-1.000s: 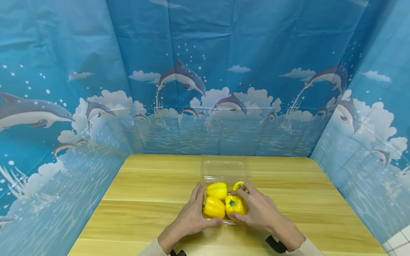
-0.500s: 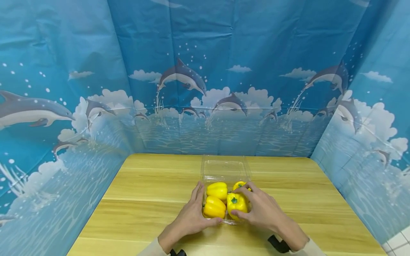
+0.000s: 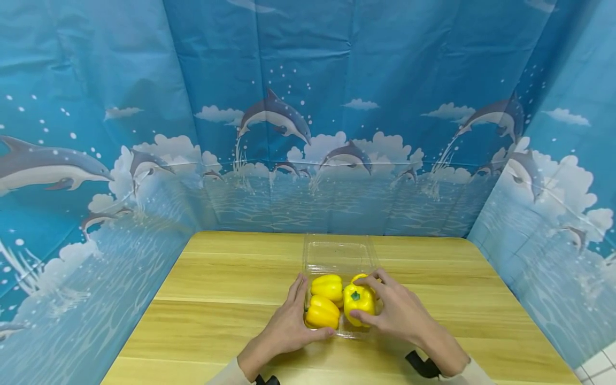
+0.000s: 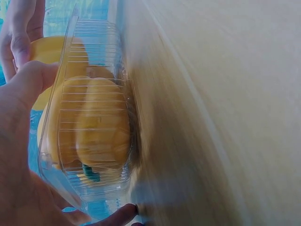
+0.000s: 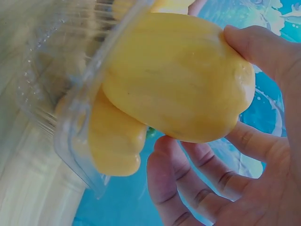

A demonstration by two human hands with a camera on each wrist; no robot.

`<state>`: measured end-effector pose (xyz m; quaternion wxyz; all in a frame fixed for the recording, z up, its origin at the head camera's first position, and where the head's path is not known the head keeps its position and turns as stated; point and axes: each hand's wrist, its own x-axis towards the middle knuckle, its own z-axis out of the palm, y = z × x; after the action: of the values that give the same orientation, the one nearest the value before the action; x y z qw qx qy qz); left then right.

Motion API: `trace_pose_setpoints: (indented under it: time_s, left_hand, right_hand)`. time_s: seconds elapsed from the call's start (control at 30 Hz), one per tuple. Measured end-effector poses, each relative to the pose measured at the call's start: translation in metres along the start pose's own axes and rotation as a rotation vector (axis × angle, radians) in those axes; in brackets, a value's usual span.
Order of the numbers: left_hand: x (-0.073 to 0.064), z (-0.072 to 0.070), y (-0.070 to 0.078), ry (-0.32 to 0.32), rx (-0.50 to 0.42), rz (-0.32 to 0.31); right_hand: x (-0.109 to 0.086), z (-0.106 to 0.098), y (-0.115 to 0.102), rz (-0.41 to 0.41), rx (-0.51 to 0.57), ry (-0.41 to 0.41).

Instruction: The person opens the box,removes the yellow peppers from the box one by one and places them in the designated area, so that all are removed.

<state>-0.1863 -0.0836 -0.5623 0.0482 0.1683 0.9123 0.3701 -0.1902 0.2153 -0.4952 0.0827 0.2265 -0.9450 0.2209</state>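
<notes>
A clear plastic clamshell box (image 3: 348,334) sits on the table with yellow bell peppers inside, two (image 3: 327,287) (image 3: 321,313) along its left side. My left hand (image 3: 287,323) holds the box at its front left corner, thumb along the front rim, fingers at the left wall. Between the thumb and fingers of my right hand (image 3: 399,310) is a yellow bell pepper (image 5: 178,77), its green stem facing up in the head view. The right wrist view has it raised partly above the box rim. Behind it, another pepper (image 3: 358,277) is mostly hidden.
The box's clear lid (image 3: 339,251) lies folded open towards the back of the wooden table (image 3: 231,299). A blue curtain (image 3: 308,203) printed with dolphins hangs behind the table and at both sides.
The gripped pepper has moved up and slightly to the right with my right hand, away from the front left pepper. My left hand has stayed on the box.
</notes>
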Motion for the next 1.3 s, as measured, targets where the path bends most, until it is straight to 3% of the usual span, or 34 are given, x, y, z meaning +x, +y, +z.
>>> trace_pose_setpoints:
  time_s: [0.37,1.3]
  left_hand:
    - [-0.001,-0.001,0.002,0.006,0.003,0.002]
    - [-0.001,-0.001,0.001,0.000,-0.001,-0.005]
  right_hand:
    - [-0.002,-0.006,0.004,-0.039,-0.002,0.060]
    - [0.001,-0.026,0.016,-0.018,0.020,0.149]
